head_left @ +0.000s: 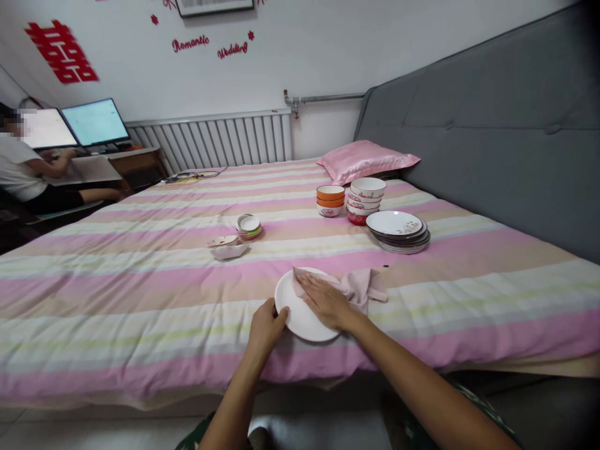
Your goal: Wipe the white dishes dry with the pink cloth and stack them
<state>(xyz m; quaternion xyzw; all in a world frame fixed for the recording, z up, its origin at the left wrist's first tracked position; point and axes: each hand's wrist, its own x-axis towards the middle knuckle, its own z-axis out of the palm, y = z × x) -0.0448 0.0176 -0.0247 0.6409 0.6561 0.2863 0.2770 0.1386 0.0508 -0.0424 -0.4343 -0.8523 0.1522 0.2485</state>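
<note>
A round white plate (304, 319) lies near the front edge of the bed. My left hand (267, 325) grips its left rim, thumb on top and fingers at the edge. Flat across the plate's upper right rests my right hand (325, 303), fingers stretched out, pressing on a pale pink cloth (363, 287). Part of this cloth is under the hand, and the remainder trails off the plate to the right onto the bedspread.
Beyond the plate are a plate stack (396, 224), stacked white-and-red bowls (368, 187) and orange bowls (330, 195). Small dishes (248, 224) and a wavy-edged dish (229, 251) sit left. A pink pillow (365, 159) lies behind. A person (28, 162) sits by monitors, far left.
</note>
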